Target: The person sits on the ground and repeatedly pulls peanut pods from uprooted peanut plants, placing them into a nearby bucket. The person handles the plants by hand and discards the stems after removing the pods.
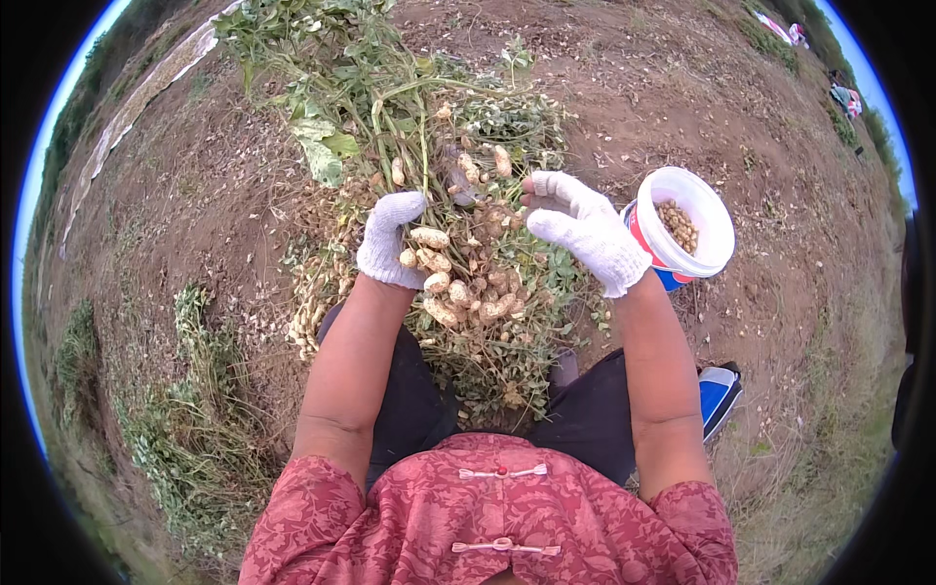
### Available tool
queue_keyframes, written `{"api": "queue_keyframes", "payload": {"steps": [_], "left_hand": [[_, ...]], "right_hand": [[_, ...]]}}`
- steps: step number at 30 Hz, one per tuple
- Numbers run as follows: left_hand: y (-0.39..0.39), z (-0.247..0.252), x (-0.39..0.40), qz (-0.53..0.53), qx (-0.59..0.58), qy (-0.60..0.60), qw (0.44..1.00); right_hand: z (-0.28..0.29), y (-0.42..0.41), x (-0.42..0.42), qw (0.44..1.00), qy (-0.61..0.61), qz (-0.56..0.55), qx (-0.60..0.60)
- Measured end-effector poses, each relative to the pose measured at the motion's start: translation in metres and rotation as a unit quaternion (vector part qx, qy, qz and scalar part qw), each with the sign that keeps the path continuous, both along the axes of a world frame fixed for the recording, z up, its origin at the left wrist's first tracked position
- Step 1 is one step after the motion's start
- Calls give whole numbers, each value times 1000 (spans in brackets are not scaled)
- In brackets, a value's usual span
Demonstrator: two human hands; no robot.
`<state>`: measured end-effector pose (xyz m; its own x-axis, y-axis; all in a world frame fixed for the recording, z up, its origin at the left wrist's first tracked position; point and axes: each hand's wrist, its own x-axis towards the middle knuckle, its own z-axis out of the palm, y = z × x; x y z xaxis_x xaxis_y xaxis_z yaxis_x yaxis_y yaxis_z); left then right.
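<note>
My left hand (393, 238), in a white knit glove, is closed around the stems of an uprooted peanut plant (402, 124). Its leafy tops point away from me, and a cluster of peanut pods (453, 289) hangs over the near side, beside that hand. My right hand (578, 223), in a white glove with bare fingertips showing, is raised to the right of the pods; its fingers are apart and I see nothing in them. Close by its wrist stands a white plastic bucket (722, 223) with peanuts (677, 227) inside.
More peanut plants lie between my legs. A pile of pods (318, 296) is left of my left hand. Pulled plants (194, 431) lie at the lower left. A blue and white object (716, 398) is beside my right leg. A pale sheet (124, 117) stretches along the far left.
</note>
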<state>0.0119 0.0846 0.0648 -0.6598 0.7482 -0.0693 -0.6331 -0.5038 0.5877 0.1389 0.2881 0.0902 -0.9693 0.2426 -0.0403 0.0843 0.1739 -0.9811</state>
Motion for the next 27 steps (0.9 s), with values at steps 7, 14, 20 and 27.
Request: {"api": "queue_keyframes", "payload": {"steps": [7,14,20,27], "left_hand": [[-3,-3,4,-44,-20,-5,999],[-6,-5,2,-73,39,-35,996],[-5,-8,1,-68,40,-24,997],[-4,-2,8,-77,61,-43,994]], "right_hand": [[-1,-48,-13,998,-25,11,62],[-19,-42,-12,978,-36,21,-204],[-7,-41,-15,997,-40,30,-50],[7,-36,-13,980,-123,67,-139]]}}
